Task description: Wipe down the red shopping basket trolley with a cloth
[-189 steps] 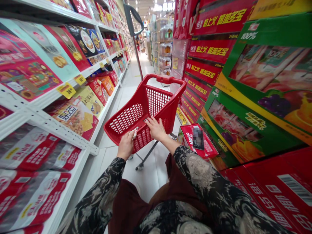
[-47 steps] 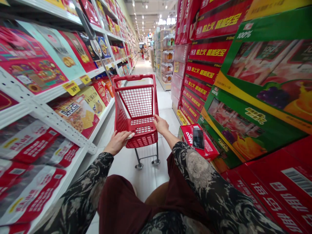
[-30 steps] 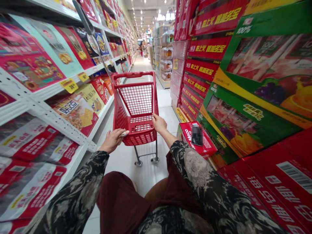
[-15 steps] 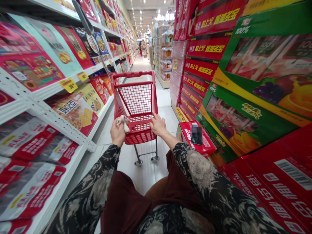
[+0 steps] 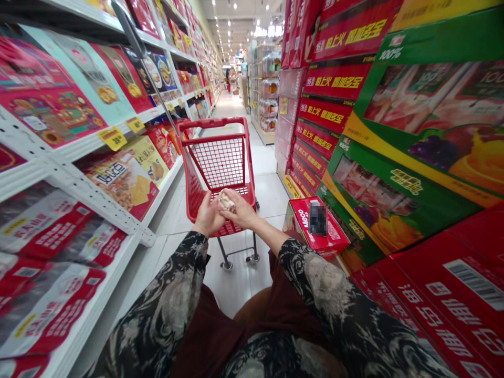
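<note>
A crumpled white and tan cloth is bunched between my hands above the near end of a red shopping cart. My right hand closes around the cloth from the right. Against the cloth's left side rests my left hand, its thumb raised and apart; its other fingers are partly hidden. Neither hand grips the cart. Its plastic mesh basket stands on grey legs with casters, and a grey pole rises from its left side.
White shelves of boxed and bagged snacks line the left. Stacked red drink cartons and green juice boxes wall the right. A red box bearing a dark blurred item sits low there. The tiled aisle runs ahead; a distant person stands there.
My right hand has left the cart's rim and closed on the cloth. My left hand has moved right, bringing the cloth in front of the basket. The cart has shifted slightly left.
</note>
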Action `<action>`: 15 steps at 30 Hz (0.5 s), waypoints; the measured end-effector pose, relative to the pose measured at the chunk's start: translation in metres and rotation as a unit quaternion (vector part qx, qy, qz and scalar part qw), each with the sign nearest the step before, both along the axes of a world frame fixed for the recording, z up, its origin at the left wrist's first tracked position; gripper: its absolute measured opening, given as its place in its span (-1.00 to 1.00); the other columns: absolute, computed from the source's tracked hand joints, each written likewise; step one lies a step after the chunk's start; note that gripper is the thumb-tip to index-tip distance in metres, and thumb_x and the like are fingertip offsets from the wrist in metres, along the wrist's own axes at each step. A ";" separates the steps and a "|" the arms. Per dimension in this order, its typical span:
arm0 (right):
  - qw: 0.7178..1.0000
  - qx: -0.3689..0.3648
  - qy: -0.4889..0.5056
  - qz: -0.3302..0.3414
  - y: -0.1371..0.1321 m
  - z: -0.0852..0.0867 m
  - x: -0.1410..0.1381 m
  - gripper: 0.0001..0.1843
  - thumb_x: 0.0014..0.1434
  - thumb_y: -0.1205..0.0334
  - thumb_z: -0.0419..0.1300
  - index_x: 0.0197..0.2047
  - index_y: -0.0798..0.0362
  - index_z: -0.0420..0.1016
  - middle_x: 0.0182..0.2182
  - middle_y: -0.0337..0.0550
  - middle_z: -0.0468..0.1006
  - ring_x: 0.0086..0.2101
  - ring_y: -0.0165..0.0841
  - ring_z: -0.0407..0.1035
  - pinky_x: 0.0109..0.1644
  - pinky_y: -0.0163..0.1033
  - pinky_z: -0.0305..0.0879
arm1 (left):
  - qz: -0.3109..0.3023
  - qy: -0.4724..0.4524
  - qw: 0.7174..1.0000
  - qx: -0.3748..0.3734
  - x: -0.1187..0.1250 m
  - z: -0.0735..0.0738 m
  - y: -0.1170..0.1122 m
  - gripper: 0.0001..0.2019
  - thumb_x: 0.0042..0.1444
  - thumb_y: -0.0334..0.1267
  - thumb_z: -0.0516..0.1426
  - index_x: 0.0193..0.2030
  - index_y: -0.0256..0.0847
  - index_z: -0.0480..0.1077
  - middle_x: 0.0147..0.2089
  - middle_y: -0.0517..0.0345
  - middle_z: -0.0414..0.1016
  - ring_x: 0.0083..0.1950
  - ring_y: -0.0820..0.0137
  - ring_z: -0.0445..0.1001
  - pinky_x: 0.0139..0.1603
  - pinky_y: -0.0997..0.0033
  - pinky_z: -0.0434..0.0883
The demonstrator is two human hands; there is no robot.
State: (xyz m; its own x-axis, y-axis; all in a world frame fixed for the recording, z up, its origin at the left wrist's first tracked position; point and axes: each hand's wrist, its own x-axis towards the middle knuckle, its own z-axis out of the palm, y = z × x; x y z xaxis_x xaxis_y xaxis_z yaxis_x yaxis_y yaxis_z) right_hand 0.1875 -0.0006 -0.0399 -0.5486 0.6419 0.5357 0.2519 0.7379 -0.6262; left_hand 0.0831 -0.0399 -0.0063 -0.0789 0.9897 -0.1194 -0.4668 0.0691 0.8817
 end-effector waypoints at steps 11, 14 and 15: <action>0.981 0.046 0.031 -0.188 0.013 -0.004 0.051 -0.49 0.05 0.46 0.06 0.10 0.06 0.33 0.17 -0.04 0.31 0.21 -0.26 0.11 0.28 -0.06 0.07 | 0.286 0.532 0.782 -0.153 -0.061 -0.036 -0.028 -0.46 -0.08 -0.24 0.16 0.10 -0.28 0.27 0.23 -0.26 0.29 0.31 0.04 0.18 0.23 -0.02 0.21; 0.988 0.020 -0.034 -0.148 0.014 -0.004 0.059 -0.56 0.02 0.46 0.05 -0.01 0.05 0.40 0.10 -0.06 0.39 0.14 -0.25 0.20 0.21 -0.08 0.13 | 0.264 0.490 0.808 -0.192 -0.072 -0.048 -0.026 -0.57 -0.13 -0.32 0.13 -0.03 -0.26 0.35 -0.06 -0.15 0.51 0.05 0.09 0.45 0.04 0.11 0.39; 0.990 0.018 -0.048 -0.134 0.011 -0.005 0.059 -0.58 0.02 0.47 0.04 -0.04 0.04 0.41 0.08 -0.08 0.41 0.13 -0.26 0.22 0.19 -0.09 0.14 | 0.266 0.489 0.809 -0.188 -0.074 -0.049 -0.025 -0.58 -0.14 -0.35 0.11 -0.05 -0.23 0.36 -0.10 -0.11 0.53 0.00 0.11 0.48 0.01 0.13 0.40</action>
State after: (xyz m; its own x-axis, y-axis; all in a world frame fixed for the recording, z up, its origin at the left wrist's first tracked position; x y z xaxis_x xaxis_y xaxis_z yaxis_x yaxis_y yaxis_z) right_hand 0.2467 0.0108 -0.0447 -0.4106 0.7526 0.5148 0.4997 0.6580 -0.5633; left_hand 0.0089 -0.0650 -0.0555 -0.7203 0.6931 -0.0269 0.3895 0.4363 0.8111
